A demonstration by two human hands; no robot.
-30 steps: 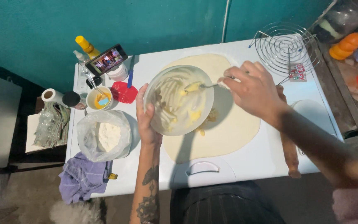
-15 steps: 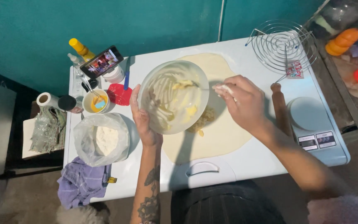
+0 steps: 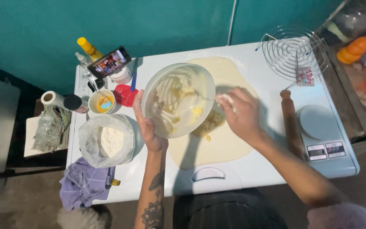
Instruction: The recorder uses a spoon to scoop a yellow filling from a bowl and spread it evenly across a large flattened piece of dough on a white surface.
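My left hand (image 3: 147, 123) grips the rim of a clear glass bowl (image 3: 166, 87) and holds it tilted over a rolled-out round of pale dough (image 3: 225, 144) on the white worktop. Inside the bowl clings a creamy yellow filling (image 3: 178, 99). My right hand (image 3: 240, 112) is closed on a utensil handle (image 3: 223, 98) that reaches into the bowl. A small heap of the yellow filling (image 3: 210, 123) lies on the dough just under the bowl's edge.
A wooden rolling pin (image 3: 291, 123) and a kitchen scale (image 3: 323, 135) lie to the right, a wire rack (image 3: 293, 51) behind them. On the left are a bag of flour (image 3: 106, 140), a small bowl of egg (image 3: 101, 101), a phone (image 3: 109, 62) and a purple cloth (image 3: 83, 184).
The bowl has shifted slightly left and tilted further. My right hand has moved down and left along the bowl's rim, and filling now lies on the dough.
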